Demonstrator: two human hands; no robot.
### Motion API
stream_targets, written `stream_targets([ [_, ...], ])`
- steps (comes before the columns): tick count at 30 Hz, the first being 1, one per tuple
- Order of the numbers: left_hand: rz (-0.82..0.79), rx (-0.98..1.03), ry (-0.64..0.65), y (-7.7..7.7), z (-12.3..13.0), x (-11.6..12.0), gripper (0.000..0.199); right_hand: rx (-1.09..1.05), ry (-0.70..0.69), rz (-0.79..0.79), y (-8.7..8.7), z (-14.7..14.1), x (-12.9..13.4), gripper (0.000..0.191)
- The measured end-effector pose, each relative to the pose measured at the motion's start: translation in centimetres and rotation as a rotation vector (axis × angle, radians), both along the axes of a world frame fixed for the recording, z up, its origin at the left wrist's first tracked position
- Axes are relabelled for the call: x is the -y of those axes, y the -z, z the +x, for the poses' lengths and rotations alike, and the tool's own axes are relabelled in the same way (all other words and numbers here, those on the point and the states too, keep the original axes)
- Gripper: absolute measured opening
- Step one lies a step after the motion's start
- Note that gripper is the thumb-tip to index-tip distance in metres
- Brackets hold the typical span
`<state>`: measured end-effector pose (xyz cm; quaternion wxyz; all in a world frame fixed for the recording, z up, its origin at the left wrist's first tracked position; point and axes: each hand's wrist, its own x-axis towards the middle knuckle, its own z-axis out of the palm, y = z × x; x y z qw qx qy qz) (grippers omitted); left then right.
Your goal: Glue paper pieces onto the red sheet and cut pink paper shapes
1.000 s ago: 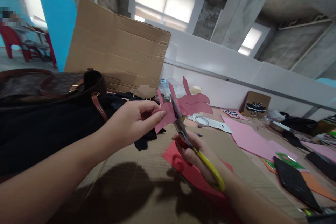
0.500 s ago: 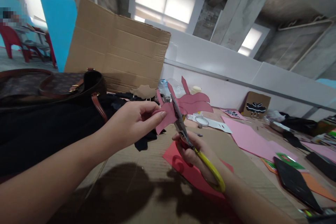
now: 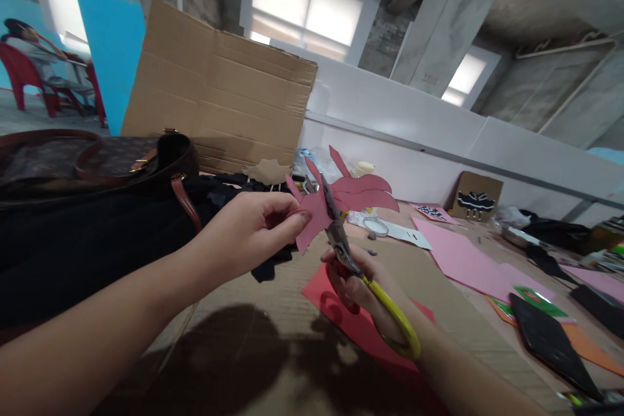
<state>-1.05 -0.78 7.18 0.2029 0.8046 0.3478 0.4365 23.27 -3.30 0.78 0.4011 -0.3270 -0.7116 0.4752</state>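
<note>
Between thumb and fingers, my left hand [image 3: 266,224] pinches a pink paper cutout [image 3: 363,194] with wavy lobes to the right and narrow pointed strips sticking up. My right hand [image 3: 363,283] grips scissors [image 3: 341,244] with yellow and red handles. Their blades point up and away, slightly apart, with the paper between them. Below the right hand, a red paper sheet [image 3: 319,292] lies on the cardboard work surface, partly covered by the hand and its shadow.
A brown handbag [image 3: 180,156] sits at left on dark cloth. Behind stands a large cardboard sheet [image 3: 219,84]. To the right lie pink paper [image 3: 458,260], a tape roll [image 3: 375,227], a black flat case [image 3: 550,344] and a cardboard piece with a black cutout [image 3: 475,198]. Far left, a person sits on a red chair [image 3: 17,75].
The paper cutout has tilted and shifted slightly down and right, with its pointed strips leaning further left. Both hands keep their holds and have barely moved.
</note>
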Motion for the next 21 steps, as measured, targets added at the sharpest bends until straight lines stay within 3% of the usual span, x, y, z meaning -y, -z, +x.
stream_targets([
  [15, -0.016, 0.034, -0.016, 0.31, -0.18, -0.30, 0.037, 0.044, 0.030, -0.015, -0.17, -0.09, 0.36, 0.047],
  [21, -0.070, 0.126, -0.043, 0.39, -0.28, -0.51, 0.040, 0.070, 0.016, -0.033, -0.43, -0.25, 0.69, 0.055],
])
